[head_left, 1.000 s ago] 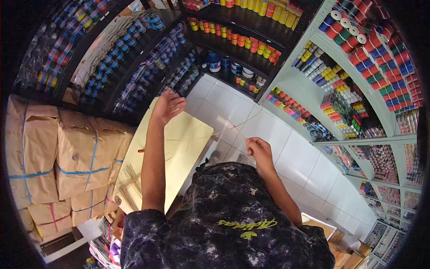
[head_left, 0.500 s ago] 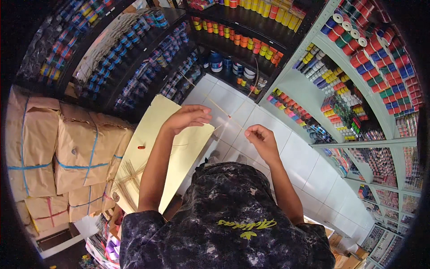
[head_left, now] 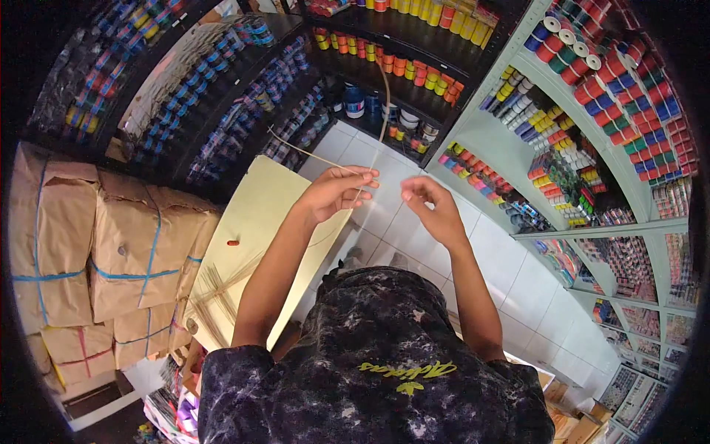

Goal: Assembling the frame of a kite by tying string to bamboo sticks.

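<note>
Two long, thin, pale strips, like split bamboo or rattan, meet at the fingers of my left hand (head_left: 336,194). That hand is closed, pinching them between thumb and fingers. One strip (head_left: 307,153) reaches out to the upper left; the other strip (head_left: 387,103) rises toward the dark shelves and bends over at its top. My right hand (head_left: 435,209) is held just right of the left, apart from it. Its fingers are loosely curled, with a small gap to the thumb, and no strip shows in it.
Left of me lies a pale yellow board (head_left: 259,200) bearing a bundle of thin sticks (head_left: 222,288) and a small red-brown object (head_left: 233,243). Brown paper parcels (head_left: 126,229) are stacked beyond it. Dark shelves (head_left: 436,55) and a pale green rack (head_left: 488,140) hold many coloured spools. White floor tiles (head_left: 481,244) run below.
The strips have swung from a slant between my hands to standing up from the left fingers. My right hand has moved up and no longer touches a visible strip end.
</note>
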{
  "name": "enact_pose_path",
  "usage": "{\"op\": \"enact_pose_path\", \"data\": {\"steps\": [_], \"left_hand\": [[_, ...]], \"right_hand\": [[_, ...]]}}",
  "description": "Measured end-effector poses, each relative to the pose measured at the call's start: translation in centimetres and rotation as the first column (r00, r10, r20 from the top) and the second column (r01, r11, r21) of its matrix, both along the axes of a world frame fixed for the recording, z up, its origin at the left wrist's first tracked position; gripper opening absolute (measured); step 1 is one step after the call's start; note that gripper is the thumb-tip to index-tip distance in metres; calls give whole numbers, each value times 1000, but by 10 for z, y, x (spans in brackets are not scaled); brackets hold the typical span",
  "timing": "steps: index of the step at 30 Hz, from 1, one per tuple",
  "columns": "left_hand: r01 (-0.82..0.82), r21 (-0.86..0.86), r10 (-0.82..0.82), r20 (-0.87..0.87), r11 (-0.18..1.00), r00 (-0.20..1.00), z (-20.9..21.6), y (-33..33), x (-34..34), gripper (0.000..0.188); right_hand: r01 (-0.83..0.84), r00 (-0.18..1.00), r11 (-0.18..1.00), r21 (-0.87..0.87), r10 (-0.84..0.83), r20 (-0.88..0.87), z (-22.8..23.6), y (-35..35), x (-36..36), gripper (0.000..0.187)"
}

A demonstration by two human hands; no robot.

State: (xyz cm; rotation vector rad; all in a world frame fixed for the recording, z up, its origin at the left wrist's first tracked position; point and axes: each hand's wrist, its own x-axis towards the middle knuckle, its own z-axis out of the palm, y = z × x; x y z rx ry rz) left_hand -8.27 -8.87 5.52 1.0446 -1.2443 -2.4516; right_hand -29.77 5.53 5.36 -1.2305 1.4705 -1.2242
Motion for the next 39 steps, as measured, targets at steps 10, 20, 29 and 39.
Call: {"op": "enact_pose_path", "data": {"steps": [10,20,29,39], "left_hand": [[-573,-23,537,-324,819,779,46,-50,-15,32],[-770,83,723,-420,633,549,60,-74,-16,39],[-790,-13,741,-335,614,582,35,-75,4,32],[-747,52,733,-252,662,632,-1,-33,-22,33]], "right_hand": [[20,924,996,89,-53,380,-42,-2,32,51],[-456,824,890,-7,425,374,-75,-12,82,54],[-447,891,873,193,453,16,-36,0,65,17],[-566,745,808,163,586,-318,34,-30,66,23]]}}
